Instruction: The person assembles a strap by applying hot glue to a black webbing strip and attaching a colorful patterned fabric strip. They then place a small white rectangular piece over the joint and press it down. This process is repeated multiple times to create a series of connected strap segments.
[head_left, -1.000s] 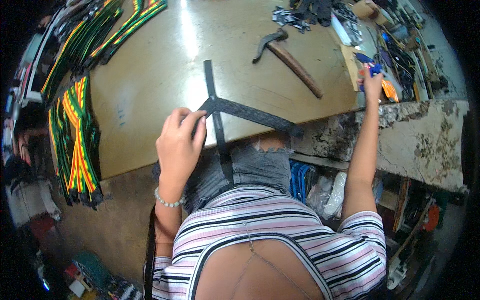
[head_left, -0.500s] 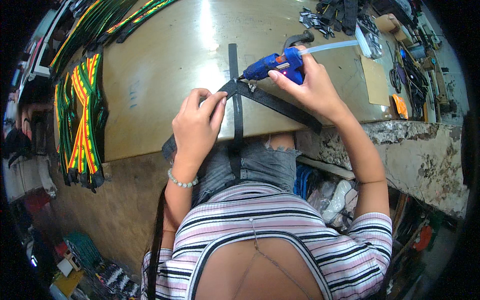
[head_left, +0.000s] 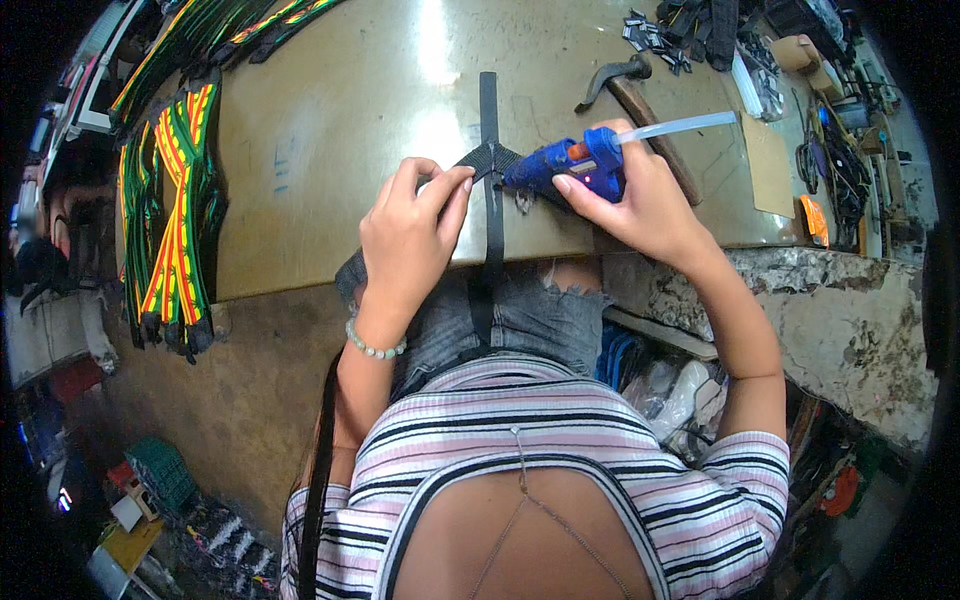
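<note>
Unreadable faint blue marks (head_left: 282,168) are on the table (head_left: 340,110) at 10 o'clock from the left hand (head_left: 412,215), whose thumb and finger pinch the left side of 2 crossed black straps (head_left: 488,108), and at their 3 o'clock the blue glue gun (head_left: 556,164), its label (head_left: 582,169) too small to read, points to 9 o'clock, clamped inside the right hand (head_left: 652,205).
</note>
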